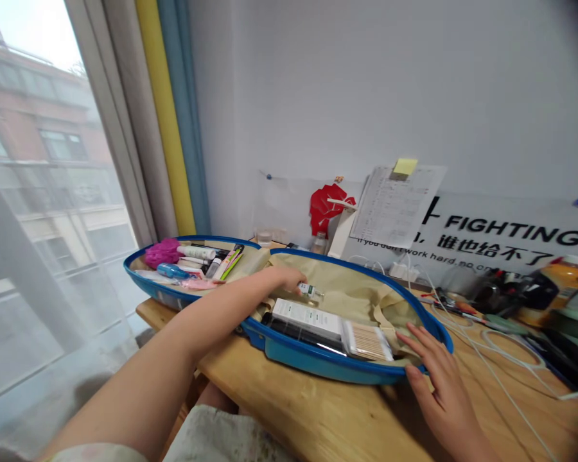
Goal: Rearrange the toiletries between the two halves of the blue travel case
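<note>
An open blue suitcase (318, 372) with a beige lining lies across the wooden desk. My left hand (289, 278) reaches over its right half, fingers closed on one end of a small clear bottle (311, 292) with a white and green label. At the right end of the suitcase, my right hand (436, 372) rests on the rim with its fingers spread. Near the front wall lie a white box (308, 317), a flat black case (301, 335) and a clear pack of thin wooden sticks (367, 340).
The suitcase's left half holds a purple mesh puff (162, 253), a blue bottle (171, 271) and several tubes. White cables (505, 362) and an orange bottle (561, 285) occupy the desk's right side. Papers (397, 205) stand against the wall; curtains (166, 115) hang at left.
</note>
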Tool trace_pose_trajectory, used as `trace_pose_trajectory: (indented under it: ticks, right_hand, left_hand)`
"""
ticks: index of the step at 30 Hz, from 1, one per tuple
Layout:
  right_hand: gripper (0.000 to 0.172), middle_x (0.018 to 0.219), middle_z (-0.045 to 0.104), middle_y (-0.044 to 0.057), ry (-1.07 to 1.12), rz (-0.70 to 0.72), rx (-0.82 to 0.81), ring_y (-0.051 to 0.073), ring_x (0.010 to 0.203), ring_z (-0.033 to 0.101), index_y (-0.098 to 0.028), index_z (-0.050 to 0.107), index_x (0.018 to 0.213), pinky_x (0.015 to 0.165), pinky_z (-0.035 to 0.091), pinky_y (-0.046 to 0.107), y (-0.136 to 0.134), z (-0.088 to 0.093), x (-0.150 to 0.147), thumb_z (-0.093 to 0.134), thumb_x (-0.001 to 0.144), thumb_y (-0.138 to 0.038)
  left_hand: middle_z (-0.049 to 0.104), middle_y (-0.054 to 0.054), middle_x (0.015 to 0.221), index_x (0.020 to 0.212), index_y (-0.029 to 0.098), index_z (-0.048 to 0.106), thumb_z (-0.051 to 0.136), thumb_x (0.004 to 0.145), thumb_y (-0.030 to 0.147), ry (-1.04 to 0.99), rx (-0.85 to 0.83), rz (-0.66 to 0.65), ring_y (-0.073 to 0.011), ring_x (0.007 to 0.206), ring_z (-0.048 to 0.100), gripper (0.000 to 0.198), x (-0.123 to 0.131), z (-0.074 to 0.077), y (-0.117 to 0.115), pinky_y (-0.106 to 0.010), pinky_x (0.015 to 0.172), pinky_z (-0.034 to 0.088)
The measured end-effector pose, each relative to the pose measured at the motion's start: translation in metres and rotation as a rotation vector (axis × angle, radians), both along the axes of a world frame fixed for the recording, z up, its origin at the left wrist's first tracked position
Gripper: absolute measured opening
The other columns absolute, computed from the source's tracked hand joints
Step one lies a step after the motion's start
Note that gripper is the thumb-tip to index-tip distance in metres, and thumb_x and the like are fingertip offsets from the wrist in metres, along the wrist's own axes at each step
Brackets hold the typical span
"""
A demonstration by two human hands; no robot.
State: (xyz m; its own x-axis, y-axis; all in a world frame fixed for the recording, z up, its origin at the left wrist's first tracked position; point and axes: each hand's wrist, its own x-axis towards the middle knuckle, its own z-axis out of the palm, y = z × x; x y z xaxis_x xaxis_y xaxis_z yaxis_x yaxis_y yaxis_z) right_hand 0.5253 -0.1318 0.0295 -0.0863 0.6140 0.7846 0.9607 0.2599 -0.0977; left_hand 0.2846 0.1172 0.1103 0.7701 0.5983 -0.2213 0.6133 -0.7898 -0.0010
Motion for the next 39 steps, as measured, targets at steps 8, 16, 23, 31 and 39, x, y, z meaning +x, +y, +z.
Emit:
trace_pose_trajectory:
  ticks: [8, 16, 23, 31, 39]
  right_hand:
    - [0.04, 0.131, 0.052, 0.01, 0.013, -0.005, -0.033, 0.028, 0.125, 0.045, -0.024, 0.052, 0.123, 0.099, 0.041, 0.051, -0.001, 0.001, 0.0, 0.036, 0.09, -0.04]
    - [0.038, 0.131, 0.052, 0.01, 0.014, 0.005, -0.01, 0.029, 0.126, 0.045, -0.024, 0.052, 0.123, 0.097, 0.042, 0.051, 0.0, 0.0, -0.001, 0.038, 0.091, -0.037]
    - [0.039, 0.131, 0.053, 0.01, 0.035, -0.007, -0.031, 0.03, 0.126, 0.045, -0.023, 0.054, 0.121, 0.098, 0.042, 0.052, 0.0, -0.001, 0.001, 0.038, 0.09, -0.039]
    - [0.038, 0.13, 0.053, 0.01, 0.019, 0.001, -0.029, 0.03, 0.125, 0.047, -0.023, 0.054, 0.12, 0.097, 0.043, 0.052, 0.0, 0.001, 0.002, 0.038, 0.089, -0.039]
    - [0.039, 0.129, 0.054, 0.01, 0.032, -0.004, -0.023, 0.03, 0.125, 0.047, -0.024, 0.055, 0.12, 0.097, 0.043, 0.051, 0.0, 0.0, 0.002, 0.038, 0.089, -0.04]
  left_hand:
    - [0.064, -0.006, 0.118, 0.119, 0.024, 0.055, 0.064, 0.075, 0.034, 0.033, -0.089, 0.047, -0.0207, 0.105, 0.06, 0.046, -0.006, -0.02, 0.006, -0.028, 0.085, 0.045]
    - [0.062, -0.005, 0.119, 0.119, 0.024, 0.056, 0.065, 0.078, 0.03, 0.009, -0.183, 0.08, -0.0194, 0.104, 0.059, 0.043, -0.007, -0.026, 0.011, -0.03, 0.088, 0.047]
    - [0.058, -0.008, 0.117, 0.117, 0.016, 0.055, 0.055, 0.089, 0.034, -0.008, -0.235, 0.09, -0.0198, 0.101, 0.058, 0.033, -0.008, -0.03, 0.011, -0.042, 0.086, 0.05]
    - [0.059, -0.003, 0.124, 0.122, 0.024, 0.055, 0.042, 0.094, 0.03, -0.279, -0.061, 0.161, -0.016, 0.11, 0.056, 0.031, -0.018, 0.001, 0.011, -0.032, 0.097, 0.043]
    - [0.046, -0.012, 0.14, 0.139, 0.017, 0.037, 0.043, 0.085, 0.022, -0.373, 0.309, 0.551, -0.0262, 0.126, 0.045, 0.055, -0.139, 0.031, 0.061, -0.038, 0.103, 0.037]
